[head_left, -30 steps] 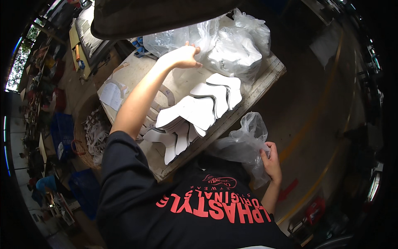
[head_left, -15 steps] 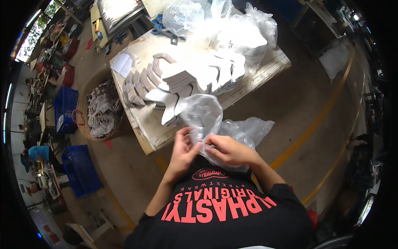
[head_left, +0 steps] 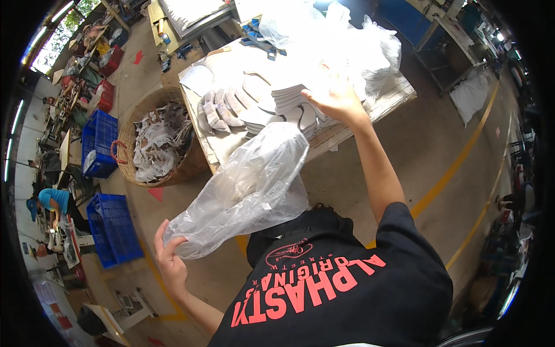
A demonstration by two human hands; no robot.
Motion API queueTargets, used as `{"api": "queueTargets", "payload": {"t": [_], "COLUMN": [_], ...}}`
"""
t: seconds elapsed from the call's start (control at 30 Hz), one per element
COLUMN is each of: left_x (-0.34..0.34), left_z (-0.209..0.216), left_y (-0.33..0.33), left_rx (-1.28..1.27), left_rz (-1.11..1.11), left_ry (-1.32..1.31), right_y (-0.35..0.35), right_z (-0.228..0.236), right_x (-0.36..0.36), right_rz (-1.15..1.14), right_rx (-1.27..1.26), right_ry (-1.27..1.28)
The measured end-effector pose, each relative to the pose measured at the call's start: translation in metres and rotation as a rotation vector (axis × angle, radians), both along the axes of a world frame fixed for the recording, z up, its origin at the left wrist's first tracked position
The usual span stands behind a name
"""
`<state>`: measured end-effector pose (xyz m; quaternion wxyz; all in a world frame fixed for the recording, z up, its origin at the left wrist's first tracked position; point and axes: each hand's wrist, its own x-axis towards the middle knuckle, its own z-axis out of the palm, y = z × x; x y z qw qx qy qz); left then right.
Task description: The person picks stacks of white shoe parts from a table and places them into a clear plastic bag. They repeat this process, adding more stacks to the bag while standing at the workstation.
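My left hand [head_left: 170, 257], down at the lower left, pinches one end of a clear plastic bag [head_left: 245, 191]. The bag stretches out wide in front of me toward the table edge. My right hand [head_left: 336, 99] is over the table at the stacked white cut pieces [head_left: 286, 98], thumb spread away from the fingers. Glare washes out its fingertips, and I cannot tell whether they touch the stack. Curved greyish pieces [head_left: 222, 107] lie in a row left of the stack.
More filled clear bags [head_left: 378, 55] sit at the table's far right. Left of the table [head_left: 399, 92] stands a wicker basket [head_left: 196, 165] of scraps. Blue crates [head_left: 113, 231] are farther left, near another person [head_left: 55, 202]. A white sack [head_left: 471, 95] lies on the floor at right.
Both hands were together at the bag. Now my left hand has drawn it down and left, spreading it out, while my right hand has let go and reached up to the table.
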<state>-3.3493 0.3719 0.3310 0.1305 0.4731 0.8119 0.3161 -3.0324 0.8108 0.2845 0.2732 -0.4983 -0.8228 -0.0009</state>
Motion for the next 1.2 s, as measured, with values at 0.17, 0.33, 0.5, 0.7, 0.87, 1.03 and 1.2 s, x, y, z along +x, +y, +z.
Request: {"api": "queueTargets", "payload": {"t": [0.17,0.33,0.5,0.7,0.87,1.03,1.2], "left_x": [-0.051,-0.107,-0.126,-0.108,-0.085,-0.059,-0.044], "left_z": [0.013,-0.006,-0.012,-0.005,0.003,0.022,0.038], "left_y": [-0.025,-0.026,0.003,0.036,0.052,0.068,0.074], "left_rx": [-0.247,-0.2,0.075,0.315,0.261,0.035,-0.06], "left_rz": [-0.015,0.113,0.099,0.062,0.057,0.012,0.045], "left_ry": [0.149,-0.036,-0.027,-0.225,-0.128,-0.127,-0.087], "right_y": [0.029,0.063,0.087,0.146,0.206,0.216,0.167], "right_z": [-0.039,-0.016,0.02,0.049,-0.005,-0.085,-0.063], "right_x": [-0.017,0.026,0.056,0.079,0.091,0.095,0.07], "right_rz": [0.076,-0.307,-0.539,-0.736,-0.671,-0.273,-0.289], "right_rx": [-0.305,-0.238,0.045,0.25,0.262,0.293,0.301], "right_ry": [0.255,0.216,0.335,0.332,0.066,0.048,0.105]}}
